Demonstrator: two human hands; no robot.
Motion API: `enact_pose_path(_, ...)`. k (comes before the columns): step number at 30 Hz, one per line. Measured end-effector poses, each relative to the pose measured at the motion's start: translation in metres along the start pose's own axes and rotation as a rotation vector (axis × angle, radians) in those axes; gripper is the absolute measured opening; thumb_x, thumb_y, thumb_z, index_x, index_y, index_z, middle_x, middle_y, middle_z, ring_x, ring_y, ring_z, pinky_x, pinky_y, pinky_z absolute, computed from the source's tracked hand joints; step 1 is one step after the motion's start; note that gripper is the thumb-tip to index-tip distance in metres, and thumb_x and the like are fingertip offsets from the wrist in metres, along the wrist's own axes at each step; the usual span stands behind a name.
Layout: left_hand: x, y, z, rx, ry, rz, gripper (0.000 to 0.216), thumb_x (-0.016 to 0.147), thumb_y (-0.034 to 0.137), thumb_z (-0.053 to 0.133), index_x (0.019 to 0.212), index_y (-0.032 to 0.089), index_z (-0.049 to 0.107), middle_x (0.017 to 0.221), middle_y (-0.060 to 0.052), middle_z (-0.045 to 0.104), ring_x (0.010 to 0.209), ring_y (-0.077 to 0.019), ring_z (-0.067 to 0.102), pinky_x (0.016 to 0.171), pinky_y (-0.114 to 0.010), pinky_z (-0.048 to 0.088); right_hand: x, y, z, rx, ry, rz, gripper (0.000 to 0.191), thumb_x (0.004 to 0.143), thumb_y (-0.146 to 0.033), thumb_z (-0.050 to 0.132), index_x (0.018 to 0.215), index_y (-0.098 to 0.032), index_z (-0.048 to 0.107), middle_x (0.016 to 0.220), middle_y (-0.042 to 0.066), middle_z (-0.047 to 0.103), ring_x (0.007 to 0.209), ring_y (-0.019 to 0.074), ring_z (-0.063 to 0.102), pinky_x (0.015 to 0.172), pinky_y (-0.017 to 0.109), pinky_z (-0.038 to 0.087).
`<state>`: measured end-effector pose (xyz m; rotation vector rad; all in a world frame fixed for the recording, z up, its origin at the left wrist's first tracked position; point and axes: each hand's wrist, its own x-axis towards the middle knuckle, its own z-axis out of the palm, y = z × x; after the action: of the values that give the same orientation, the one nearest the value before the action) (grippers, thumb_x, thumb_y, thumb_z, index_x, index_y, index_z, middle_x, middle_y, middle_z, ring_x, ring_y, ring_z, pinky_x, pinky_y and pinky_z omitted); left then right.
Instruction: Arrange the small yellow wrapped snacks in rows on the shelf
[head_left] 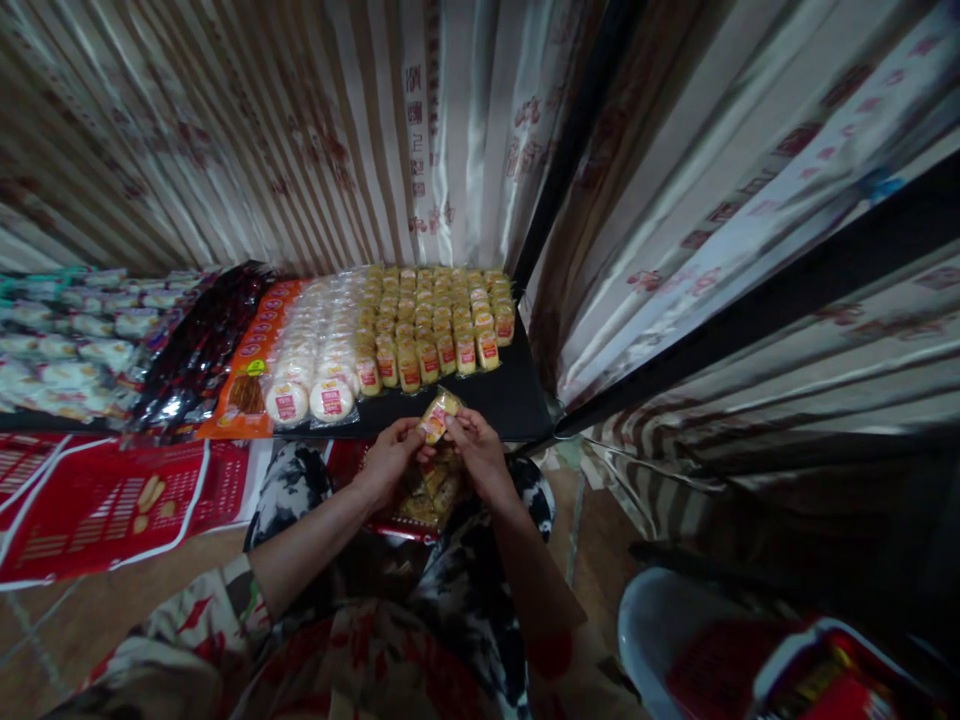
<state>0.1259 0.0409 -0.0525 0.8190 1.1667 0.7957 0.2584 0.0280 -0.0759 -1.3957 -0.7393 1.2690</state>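
Between my two hands is a small yellow wrapped pastry [438, 418] in clear film with a printed label. The fingers of my left hand [394, 455] pinch its left side, and those of my right hand [480, 455] pinch its right side. Below them, between my knees, a red basket [405, 532] holds a bag of similar yellow wrapped pastries [431, 490], partly hidden by my hands. Just beyond, rows of yellow wrapped pastries [427, 330] stand on a black shelf [517, 400].
Left of the yellow rows lie round white packaged cakes [331, 398], an orange packet [251, 390], dark shiny packets [199, 350] and many white wrapped pieces [67, 340]. Striped curtains [360, 130] hang behind. A red printed banner [112, 510] drapes at left; a pale tub [652, 620] stands at lower right.
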Motion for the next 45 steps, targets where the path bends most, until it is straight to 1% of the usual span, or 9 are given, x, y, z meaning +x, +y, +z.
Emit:
enact_pose_path(3,0.002,0.002,0.007,0.024,-0.023,-0.024,0.023,0.071,0.028,0.063,0.089,0.013,0.058,0.07,-0.001,0.062,0.052,-0.0084,0.058,0.047,-0.018,0.042,-0.001,0.003,-0.008,-0.121,0.093,-0.09,0.046,0.072,-0.042,0.058,0.111,-0.019,0.053,0.104,0.008,0.062,0.076,0.0155,0.062,0.065,0.028,0.05)
enact_pose_path(7,0.009,0.012,0.015,0.201,-0.068,-0.022,0.022,0.072,0.03,0.059,0.088,0.015,0.058,0.063,0.001,0.06,0.046,-0.0098,0.055,0.042,-0.019,0.04,-0.004,-0.005,-0.026,-0.608,0.253,-0.419,0.053,0.075,-0.036,0.058,0.125,-0.02,0.047,0.124,0.012,0.052,0.103,0.0239,0.053,0.086,0.041,0.045)
enact_pose_path(9,0.015,0.021,0.017,0.375,-0.11,0.033,0.02,0.072,0.028,0.057,0.088,0.017,0.06,0.06,0.001,0.06,0.045,-0.0108,0.054,0.042,-0.02,0.04,-0.006,-0.013,-0.033,-0.805,0.212,-0.589,0.047,0.079,-0.031,0.054,0.125,-0.022,0.048,0.13,0.009,0.049,0.115,0.0253,0.043,0.095,0.044,0.038)
enact_pose_path(12,0.027,0.042,0.021,0.701,-0.167,0.277,0.018,0.067,0.023,0.06,0.083,0.02,0.065,0.068,0.0,0.064,0.051,-0.0118,0.055,0.05,-0.021,0.041,-0.007,-0.024,-0.038,-0.937,0.093,-0.711,0.044,0.084,-0.024,0.045,0.128,-0.024,0.047,0.133,0.004,0.048,0.115,0.023,0.04,0.097,0.041,0.037)
enact_pose_path(16,0.044,0.072,0.033,0.945,-0.277,0.601,0.02,0.061,0.019,0.064,0.08,0.023,0.07,0.072,0.0,0.064,0.063,-0.0148,0.055,0.062,-0.022,0.042,0.0,-0.028,-0.041,-0.92,0.063,-0.73,0.041,0.087,-0.023,0.039,0.127,-0.022,0.048,0.119,0.006,0.058,0.109,0.0218,0.045,0.094,0.039,0.039)
enact_pose_path(25,0.092,0.096,0.085,0.926,-0.368,0.85,0.034,0.07,0.021,0.062,0.104,0.02,0.064,0.089,-0.004,0.066,0.076,-0.0173,0.058,0.076,-0.025,0.044,0.044,-0.036,-0.051,-0.812,0.454,-0.624,0.039,0.087,-0.036,0.038,0.116,-0.017,0.055,0.101,0.011,0.063,0.089,0.0232,0.054,0.079,0.036,0.043)
enact_pose_path(35,0.145,0.114,0.127,0.862,-0.315,0.838,0.028,0.065,0.005,0.057,0.086,0.021,0.067,0.087,-0.003,0.064,0.085,-0.0195,0.056,0.086,-0.028,0.041,0.097,-0.05,-0.054,-0.796,0.598,-0.622,0.044,0.086,-0.03,0.034,0.123,-0.012,0.048,0.111,0.015,0.059,0.101,0.0259,0.052,0.089,0.04,0.038)
enact_pose_path(39,0.162,0.111,0.134,1.034,-0.327,0.889,0.023,0.067,0.004,0.055,0.077,0.02,0.067,0.087,-0.004,0.064,0.088,-0.0202,0.057,0.085,-0.027,0.042,0.113,-0.046,-0.057,-0.797,0.582,-0.602,0.046,0.083,-0.024,0.034,0.125,-0.009,0.045,0.118,0.018,0.056,0.109,0.0268,0.049,0.094,0.042,0.036)
enact_pose_path(45,0.171,0.103,0.138,1.229,-0.259,0.805,0.014,0.075,0.009,0.052,0.08,0.016,0.064,0.09,-0.007,0.063,0.087,-0.0191,0.058,0.082,-0.026,0.044,0.123,-0.031,-0.059,-0.786,0.569,-0.635,0.048,0.08,-0.016,0.033,0.126,-0.008,0.044,0.118,0.017,0.055,0.111,0.0248,0.048,0.096,0.041,0.036)
